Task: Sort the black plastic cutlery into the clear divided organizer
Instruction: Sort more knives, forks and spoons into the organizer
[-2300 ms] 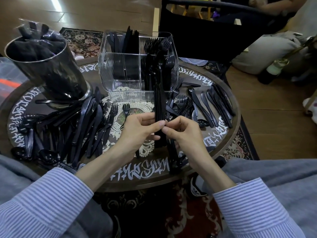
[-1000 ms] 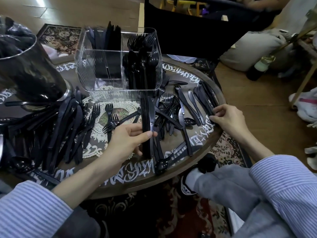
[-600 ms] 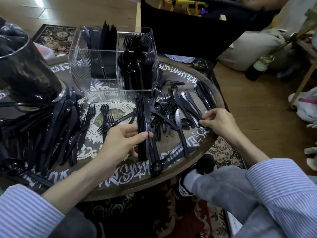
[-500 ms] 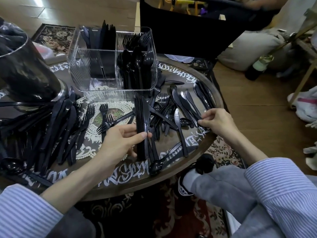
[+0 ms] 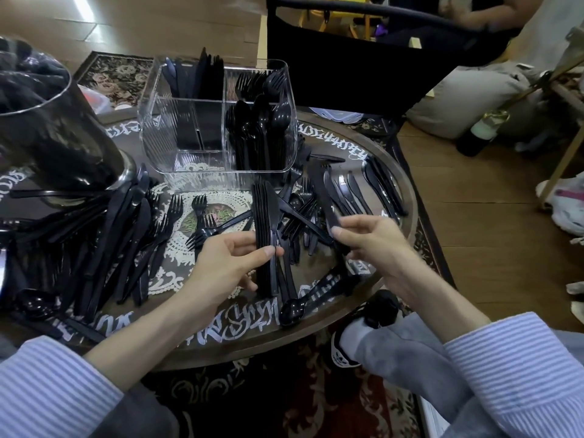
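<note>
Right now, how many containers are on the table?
2: clear organizer at the table's back centre; dark round bucket at far left, partly cropped. Others may sit beyond that edge.

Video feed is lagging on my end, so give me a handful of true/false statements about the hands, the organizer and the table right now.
1. The left hand grips a stack of knives. True.
2. The right hand is empty. False: it pinches a single knife.
3. The clear organizer already holds spoons in its right compartment. True.
4. All of the organizer's compartments are filled. False: the near left compartment looks empty.
5. Loose cutlery lies on the round table on both sides of the hands. True.
</note>
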